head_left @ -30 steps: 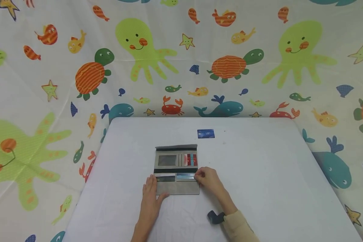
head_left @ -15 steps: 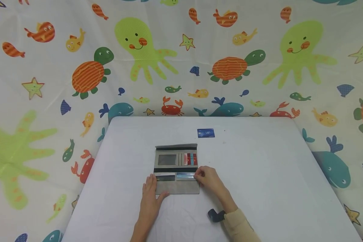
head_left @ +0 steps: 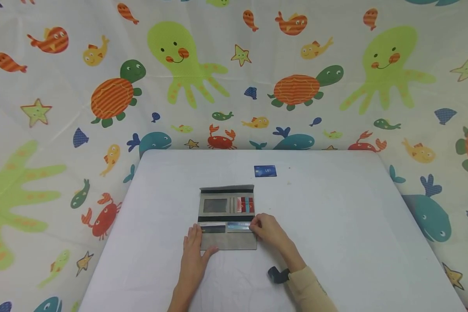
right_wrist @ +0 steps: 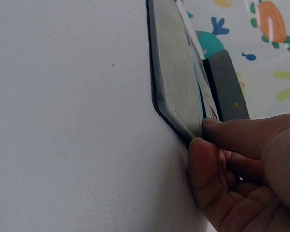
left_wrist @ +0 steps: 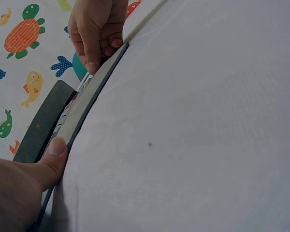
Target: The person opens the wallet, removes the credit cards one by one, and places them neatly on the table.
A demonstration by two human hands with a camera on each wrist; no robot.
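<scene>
Lies spread open on the white bench [head_left: 347, 229] as a grey wallet [head_left: 229, 242], roughly square to the far edge, with black bands across the middle and near the top, a dark window at upper left and red inserts [head_left: 247, 205] at upper right. Shows, in the nearer half above a plain grey strip, a dark card [head_left: 213, 229] at left and, beside it, a light-blue card [head_left: 237, 227], right end covered.
</scene>
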